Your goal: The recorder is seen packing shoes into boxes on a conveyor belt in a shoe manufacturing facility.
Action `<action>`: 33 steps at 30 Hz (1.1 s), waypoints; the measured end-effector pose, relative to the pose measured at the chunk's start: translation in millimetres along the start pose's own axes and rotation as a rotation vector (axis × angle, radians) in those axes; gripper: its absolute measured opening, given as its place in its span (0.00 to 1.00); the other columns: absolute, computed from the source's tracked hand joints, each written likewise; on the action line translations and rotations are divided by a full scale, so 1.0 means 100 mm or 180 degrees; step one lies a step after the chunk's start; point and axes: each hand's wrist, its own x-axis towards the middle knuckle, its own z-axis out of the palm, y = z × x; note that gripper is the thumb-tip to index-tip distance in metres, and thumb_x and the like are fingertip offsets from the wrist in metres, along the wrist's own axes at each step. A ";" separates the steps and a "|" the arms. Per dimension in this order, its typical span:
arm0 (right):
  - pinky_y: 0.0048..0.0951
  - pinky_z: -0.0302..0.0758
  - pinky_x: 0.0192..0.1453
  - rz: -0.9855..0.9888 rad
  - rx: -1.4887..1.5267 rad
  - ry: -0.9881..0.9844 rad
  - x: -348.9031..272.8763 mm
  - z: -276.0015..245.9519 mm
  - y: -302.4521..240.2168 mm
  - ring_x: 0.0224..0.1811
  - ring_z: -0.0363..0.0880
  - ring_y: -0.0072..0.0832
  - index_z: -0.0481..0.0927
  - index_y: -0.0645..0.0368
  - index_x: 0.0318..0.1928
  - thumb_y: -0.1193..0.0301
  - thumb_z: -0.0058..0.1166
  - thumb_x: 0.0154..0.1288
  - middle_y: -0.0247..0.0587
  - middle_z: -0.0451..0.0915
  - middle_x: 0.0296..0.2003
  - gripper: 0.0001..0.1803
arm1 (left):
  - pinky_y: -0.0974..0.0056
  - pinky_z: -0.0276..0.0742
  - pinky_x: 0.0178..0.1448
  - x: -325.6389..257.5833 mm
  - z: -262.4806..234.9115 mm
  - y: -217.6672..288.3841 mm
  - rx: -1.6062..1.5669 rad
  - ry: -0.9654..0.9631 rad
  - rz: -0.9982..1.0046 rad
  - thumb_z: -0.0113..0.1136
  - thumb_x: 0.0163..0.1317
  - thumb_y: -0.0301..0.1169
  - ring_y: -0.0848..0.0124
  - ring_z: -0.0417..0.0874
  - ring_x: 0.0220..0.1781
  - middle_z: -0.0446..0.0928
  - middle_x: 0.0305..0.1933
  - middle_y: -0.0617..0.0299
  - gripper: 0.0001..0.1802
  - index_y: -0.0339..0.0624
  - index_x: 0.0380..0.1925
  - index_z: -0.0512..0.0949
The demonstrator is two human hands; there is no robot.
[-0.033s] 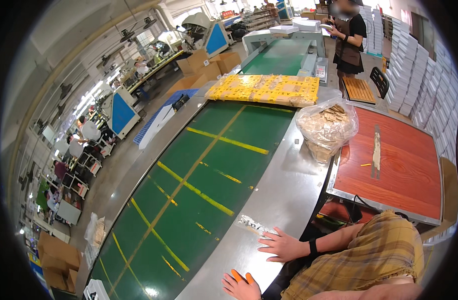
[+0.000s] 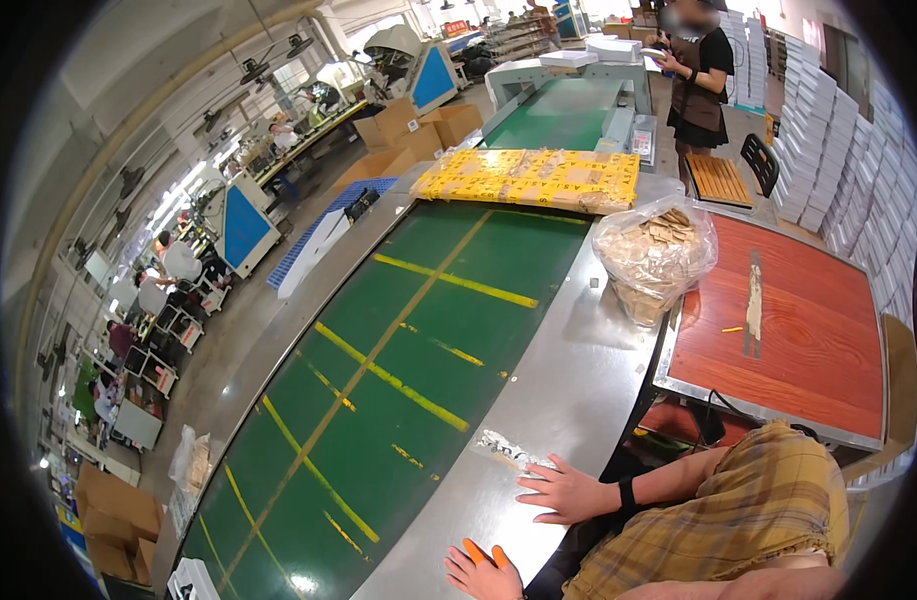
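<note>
Head view: closest of all, the left hand (image 2: 484, 577) has its fingers spread, with orange covers (image 2: 472, 551) on two of them. Its grip is wide and has nothing in it. Just past it, the right hand (image 2: 569, 493), with a black band (image 2: 627, 491) on the wrist, is spread wide and bare too. Both seem to lie flat on the shiny metal edge (image 2: 549, 400), right beside the green belt (image 2: 449, 380).

If the belt ran and fingers slid over the side, they could get rubbed or pinched. An orange cover could slip off if it is loose. The torn white patch (image 2: 509, 450) by the right hand could catch on skin if its bits are sticking up.

Farther up, a clear bag (image 2: 654, 265) full of brown pieces stands near the red worktop (image 2: 809, 320). It looks soft and very full, so a bump could tip it and spill pieces on the belt. The yellow taped board (image 2: 529, 178) across the far end could block things riding up to it.

Against the earlier picture, I see no change: both hands, the belt's yellow lines, the bag and the far-off worker (image 2: 701, 85) are all in the same spots.
</note>
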 end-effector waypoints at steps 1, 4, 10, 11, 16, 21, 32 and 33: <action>0.56 0.57 0.69 -0.0004 0.0008 0.0012 0.00 0.01 -0.01 0.70 0.62 0.41 0.77 0.49 0.59 0.50 0.54 0.67 0.42 0.70 0.64 0.26 | 0.41 0.48 0.76 0.00 0.00 -0.02 0.0019 0.0004 -0.0006 0.51 0.67 0.46 0.42 0.60 0.72 0.63 0.71 0.39 0.32 0.40 0.67 0.67; 0.57 0.56 0.69 -0.0015 -0.0001 -0.0073 0.01 0.03 -0.02 0.70 0.61 0.42 0.76 0.48 0.60 0.48 0.52 0.68 0.42 0.69 0.65 0.26 | 0.41 0.48 0.76 -0.02 -0.02 -0.03 0.0019 -0.0039 -0.0066 0.51 0.67 0.46 0.42 0.60 0.73 0.63 0.71 0.39 0.32 0.41 0.67 0.67; 0.58 0.56 0.69 -0.0022 -0.0019 -0.0148 0.03 -0.02 -0.03 0.70 0.61 0.42 0.76 0.48 0.59 0.49 0.52 0.68 0.42 0.69 0.64 0.26 | 0.41 0.49 0.75 0.01 -0.05 -0.03 -0.0015 -0.0118 -0.0065 0.52 0.66 0.46 0.43 0.60 0.73 0.63 0.71 0.40 0.32 0.42 0.67 0.67; 0.57 0.57 0.69 -0.0016 -0.0004 -0.0075 0.04 -0.03 -0.04 0.69 0.61 0.42 0.77 0.49 0.58 0.50 0.53 0.67 0.42 0.70 0.63 0.25 | 0.41 0.49 0.75 0.01 -0.04 -0.04 -0.0011 -0.0088 -0.0036 0.53 0.66 0.46 0.43 0.60 0.72 0.64 0.71 0.40 0.33 0.42 0.67 0.67; 0.58 0.57 0.69 -0.0030 0.0006 -0.0052 0.05 0.01 -0.07 0.69 0.61 0.42 0.77 0.49 0.58 0.50 0.53 0.67 0.42 0.70 0.63 0.25 | 0.40 0.49 0.75 -0.02 0.03 -0.09 -0.0009 0.0034 -0.0063 0.53 0.66 0.46 0.43 0.60 0.72 0.64 0.71 0.41 0.33 0.42 0.67 0.67; 0.58 0.57 0.69 -0.0018 -0.0030 -0.0094 0.04 0.03 -0.09 0.69 0.61 0.42 0.77 0.49 0.58 0.49 0.53 0.67 0.42 0.70 0.63 0.25 | 0.40 0.49 0.75 -0.02 0.12 -0.17 -0.0003 0.0045 -0.0056 0.53 0.66 0.47 0.44 0.59 0.73 0.64 0.71 0.42 0.32 0.43 0.67 0.67; 0.59 0.56 0.70 -0.0031 -0.0016 -0.0073 0.06 0.07 -0.12 0.70 0.61 0.43 0.77 0.49 0.59 0.50 0.52 0.68 0.43 0.70 0.64 0.25 | 0.42 0.43 0.78 0.01 0.24 -0.29 -0.0064 0.0184 -0.0186 0.57 0.62 0.43 0.44 0.55 0.76 0.59 0.74 0.43 0.31 0.39 0.62 0.73; 0.59 0.56 0.70 -0.0019 -0.0016 -0.0072 0.06 0.08 -0.12 0.70 0.61 0.43 0.77 0.49 0.59 0.50 0.52 0.68 0.43 0.70 0.64 0.25 | 0.42 0.43 0.78 0.01 0.25 -0.29 -0.0062 0.0178 -0.0176 0.57 0.62 0.43 0.44 0.55 0.76 0.59 0.74 0.43 0.31 0.39 0.62 0.73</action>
